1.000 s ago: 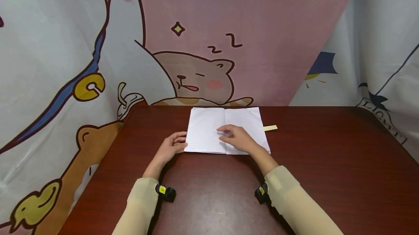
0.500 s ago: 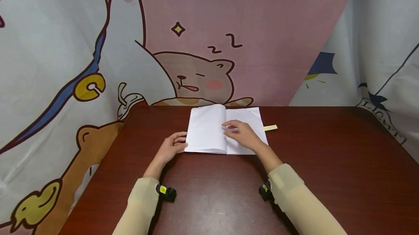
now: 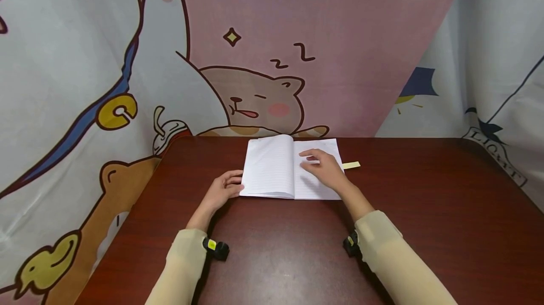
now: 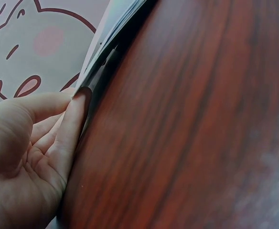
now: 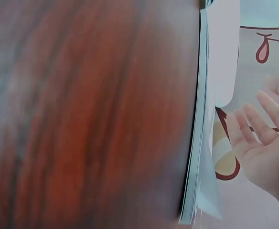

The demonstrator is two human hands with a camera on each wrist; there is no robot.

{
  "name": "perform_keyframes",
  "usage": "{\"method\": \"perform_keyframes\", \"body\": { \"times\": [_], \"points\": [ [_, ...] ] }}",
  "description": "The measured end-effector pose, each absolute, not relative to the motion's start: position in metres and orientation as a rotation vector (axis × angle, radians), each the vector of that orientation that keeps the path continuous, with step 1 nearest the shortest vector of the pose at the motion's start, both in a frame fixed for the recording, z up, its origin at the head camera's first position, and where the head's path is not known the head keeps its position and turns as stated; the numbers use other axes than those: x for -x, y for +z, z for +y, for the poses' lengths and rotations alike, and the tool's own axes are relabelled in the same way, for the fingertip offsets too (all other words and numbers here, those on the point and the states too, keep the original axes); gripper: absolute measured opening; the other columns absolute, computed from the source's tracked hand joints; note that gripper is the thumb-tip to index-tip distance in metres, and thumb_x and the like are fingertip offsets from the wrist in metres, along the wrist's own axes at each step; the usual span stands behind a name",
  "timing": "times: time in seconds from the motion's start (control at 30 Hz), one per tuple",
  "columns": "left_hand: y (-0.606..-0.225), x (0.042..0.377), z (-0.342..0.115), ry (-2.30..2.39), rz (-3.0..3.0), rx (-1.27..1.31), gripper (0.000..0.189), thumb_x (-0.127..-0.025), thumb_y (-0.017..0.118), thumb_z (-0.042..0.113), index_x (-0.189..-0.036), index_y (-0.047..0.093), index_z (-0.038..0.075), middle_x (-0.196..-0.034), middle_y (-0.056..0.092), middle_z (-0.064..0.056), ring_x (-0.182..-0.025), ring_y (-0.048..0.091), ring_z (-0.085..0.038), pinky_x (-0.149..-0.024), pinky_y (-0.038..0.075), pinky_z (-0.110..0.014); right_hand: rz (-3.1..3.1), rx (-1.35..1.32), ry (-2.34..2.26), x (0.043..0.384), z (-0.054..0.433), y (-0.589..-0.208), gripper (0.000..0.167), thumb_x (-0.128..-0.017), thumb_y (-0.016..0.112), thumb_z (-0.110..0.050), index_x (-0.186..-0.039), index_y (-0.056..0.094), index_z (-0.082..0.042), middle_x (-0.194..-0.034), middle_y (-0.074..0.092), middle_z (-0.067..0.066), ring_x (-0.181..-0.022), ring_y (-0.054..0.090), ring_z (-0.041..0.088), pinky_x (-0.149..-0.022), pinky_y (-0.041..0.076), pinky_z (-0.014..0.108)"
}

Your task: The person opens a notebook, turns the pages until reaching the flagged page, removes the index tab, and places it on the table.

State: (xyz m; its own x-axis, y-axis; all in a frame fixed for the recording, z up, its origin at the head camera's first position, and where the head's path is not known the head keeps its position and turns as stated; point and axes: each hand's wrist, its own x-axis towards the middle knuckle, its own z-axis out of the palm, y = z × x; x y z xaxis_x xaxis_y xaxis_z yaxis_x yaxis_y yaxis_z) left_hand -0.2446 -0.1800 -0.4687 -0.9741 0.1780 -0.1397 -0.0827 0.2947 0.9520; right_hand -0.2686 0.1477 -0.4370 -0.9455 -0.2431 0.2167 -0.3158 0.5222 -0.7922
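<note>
An open lined notebook (image 3: 269,168) lies near the table's far edge, its top left leaf bowed up along the fold. My left hand (image 3: 221,192) pinches the notebook's left edge near the lower corner; the left wrist view shows thumb and forefinger (image 4: 68,129) meeting on the thin edge. Above the right page hovers my right hand (image 3: 325,169), fingers loosely bent and nothing between them. In the right wrist view that hand (image 5: 266,143) is apart from the pages (image 5: 201,119), palm showing. A pale yellow strip (image 3: 351,165) sticks out past the right edge.
The dark reddish wooden table (image 3: 272,248) spreads around the notebook. Behind it hangs a cartoon-printed cloth (image 3: 348,50), which also runs down the left side. Each wrist carries a small black camera (image 3: 220,250) below a cream sleeve (image 3: 180,258).
A leaf has come over onto the left side and bulges there. My right hand has drawn back to the right, off the fold. The left hand stays at the notebook's edge.
</note>
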Motion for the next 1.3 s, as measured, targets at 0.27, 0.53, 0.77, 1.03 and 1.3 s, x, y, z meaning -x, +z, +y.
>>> {"method": "perform_keyframes", "body": {
  "times": [0.27, 0.53, 0.77, 1.03, 1.3],
  "points": [
    [-0.468, 0.244, -0.18, 1.74, 2.343, -0.088, 0.049, -0.097, 0.065, 0.009, -0.143, 0.05, 0.006, -0.134, 0.06, -0.023, -0.1, 0.067, -0.012, -0.079, 0.056, -0.022, -2.586, -0.408, 1.402, 0.271, 0.159, -0.437, 0.032, -0.091, 0.07, -0.01, -0.121, 0.066, 0.003, -0.125, 0.064, 0.024, -0.117, 0.063, 0.041, -0.097, 0.054, 0.047],
    [-0.467, 0.244, -0.179, 1.737, 2.348, -0.076, 0.049, -0.096, 0.065, 0.009, -0.143, 0.051, 0.006, -0.134, 0.06, -0.022, -0.099, 0.067, -0.012, -0.079, 0.056, -0.023, -2.564, -0.294, 1.357, 0.272, 0.169, -0.438, 0.034, -0.091, 0.071, -0.011, -0.122, 0.065, 0.002, -0.127, 0.062, 0.025, -0.118, 0.062, 0.043, -0.097, 0.054, 0.048],
    [-0.468, 0.244, -0.18, 1.752, 2.338, -0.083, 0.049, -0.096, 0.064, 0.008, -0.143, 0.05, 0.005, -0.134, 0.059, -0.024, -0.101, 0.068, -0.014, -0.08, 0.057, -0.025, -2.609, -0.195, 1.289, 0.271, 0.181, -0.436, 0.039, -0.093, 0.069, -0.017, -0.126, 0.063, 0.002, -0.131, 0.058, 0.025, -0.122, 0.059, 0.041, -0.1, 0.051, 0.05],
    [-0.466, 0.243, -0.179, 1.757, 2.343, -0.084, 0.05, -0.096, 0.065, 0.008, -0.144, 0.05, 0.005, -0.135, 0.059, -0.024, -0.102, 0.067, -0.015, -0.079, 0.056, -0.025, -2.717, -0.094, 1.139, 0.271, 0.196, -0.437, 0.047, -0.095, 0.067, -0.024, -0.133, 0.058, 0.003, -0.142, 0.05, 0.028, -0.133, 0.045, 0.043, -0.112, 0.034, 0.056],
    [-0.466, 0.243, -0.179, 1.755, 2.341, -0.077, 0.049, -0.097, 0.064, 0.008, -0.143, 0.05, 0.005, -0.135, 0.059, -0.024, -0.101, 0.067, -0.014, -0.079, 0.056, -0.024, -2.821, -0.03, 1.098, 0.272, 0.205, -0.439, 0.058, -0.095, 0.065, -0.025, -0.138, 0.05, 0.011, -0.15, 0.037, 0.033, -0.141, 0.032, 0.048, -0.118, 0.026, 0.058]
  ]
}}
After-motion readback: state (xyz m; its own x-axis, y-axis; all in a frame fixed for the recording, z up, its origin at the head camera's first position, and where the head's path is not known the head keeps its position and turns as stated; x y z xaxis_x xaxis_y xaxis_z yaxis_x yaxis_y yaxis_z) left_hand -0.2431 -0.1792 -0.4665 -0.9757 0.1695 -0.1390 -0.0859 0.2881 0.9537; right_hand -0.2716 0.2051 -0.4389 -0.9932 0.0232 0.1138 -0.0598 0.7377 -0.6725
